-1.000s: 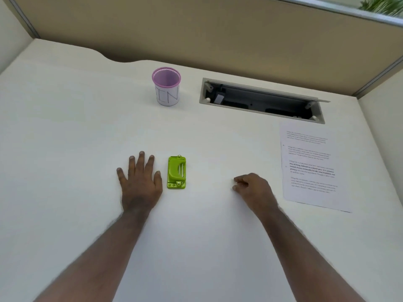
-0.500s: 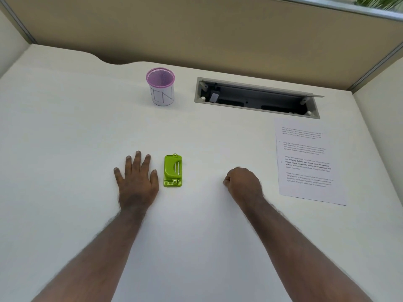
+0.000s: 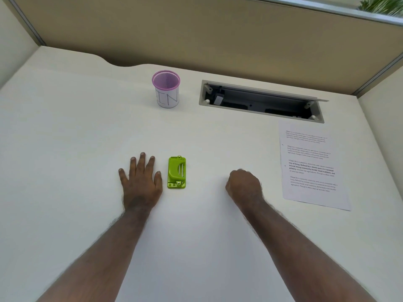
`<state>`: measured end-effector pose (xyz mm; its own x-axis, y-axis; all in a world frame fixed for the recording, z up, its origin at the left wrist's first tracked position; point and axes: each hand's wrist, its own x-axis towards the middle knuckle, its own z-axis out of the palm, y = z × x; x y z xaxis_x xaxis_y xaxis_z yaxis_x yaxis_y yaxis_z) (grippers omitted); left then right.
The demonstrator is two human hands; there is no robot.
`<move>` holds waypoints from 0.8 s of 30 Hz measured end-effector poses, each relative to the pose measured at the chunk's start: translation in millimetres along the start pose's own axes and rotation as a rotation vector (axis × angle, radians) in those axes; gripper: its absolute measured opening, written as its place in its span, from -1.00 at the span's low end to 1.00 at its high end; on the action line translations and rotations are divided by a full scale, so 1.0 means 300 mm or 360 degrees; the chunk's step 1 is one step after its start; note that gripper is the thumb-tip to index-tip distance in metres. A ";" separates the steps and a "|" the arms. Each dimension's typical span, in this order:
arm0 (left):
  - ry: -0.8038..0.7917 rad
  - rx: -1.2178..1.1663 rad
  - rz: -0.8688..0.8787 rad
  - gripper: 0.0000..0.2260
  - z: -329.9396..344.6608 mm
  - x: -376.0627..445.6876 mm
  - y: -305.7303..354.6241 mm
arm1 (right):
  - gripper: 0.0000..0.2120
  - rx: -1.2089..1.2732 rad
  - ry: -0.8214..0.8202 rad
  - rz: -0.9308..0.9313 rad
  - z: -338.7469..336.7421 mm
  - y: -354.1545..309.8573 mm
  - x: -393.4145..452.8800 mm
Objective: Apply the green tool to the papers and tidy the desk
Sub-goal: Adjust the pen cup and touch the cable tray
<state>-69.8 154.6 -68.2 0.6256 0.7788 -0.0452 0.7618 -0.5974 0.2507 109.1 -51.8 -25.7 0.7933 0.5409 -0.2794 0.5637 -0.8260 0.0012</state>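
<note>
A small green tool (image 3: 176, 172) lies flat near the middle of the white desk (image 3: 65, 131). My left hand (image 3: 141, 183) rests palm down just left of it, fingers spread, holding nothing. My right hand (image 3: 244, 185) sits to the tool's right as a closed fist on the desk, with nothing visible in it. Printed papers (image 3: 310, 164) lie flat at the right side of the desk, apart from both hands.
A pink mesh cup (image 3: 166, 88) with a white label reading "IN" stands at the back centre. An open cable tray slot (image 3: 261, 102) is cut into the desk at the back right. Partition walls (image 3: 196, 35) close off the back and sides.
My right hand has curled from loosely bent fingers into a fist and slid a little left. The left hand, the tool and the papers have stayed put.
</note>
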 end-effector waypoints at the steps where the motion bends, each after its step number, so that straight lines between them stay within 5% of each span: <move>1: -0.0001 0.0012 0.0000 -0.48 0.003 0.001 -0.002 | -0.67 -0.0004 0.0023 -0.0002 0.006 -0.003 -0.003; 7: 0.0010 0.0016 0.0009 -0.48 0.008 0.003 -0.006 | -0.90 0.0334 0.0046 0.0238 0.006 0.034 0.000; 14: 0.0004 -0.0003 0.0004 -0.47 0.001 0.001 -0.001 | -0.77 0.1561 0.0169 0.0517 -0.060 0.191 0.040; 19: -0.0015 -0.0002 0.0012 -0.47 -0.002 0.001 0.002 | -0.81 0.2003 0.0246 0.0366 -0.178 0.120 0.119; 24: 0.0014 0.0023 0.0016 -0.47 -0.011 -0.008 0.008 | -0.79 0.2043 0.0240 0.0075 -0.324 -0.070 0.267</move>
<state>-70.1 151.8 -64.2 0.6318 0.7744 -0.0341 0.7578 -0.6079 0.2370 183.2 24.4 45.3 0.8716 0.4502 -0.1939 -0.0216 -0.3599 -0.9327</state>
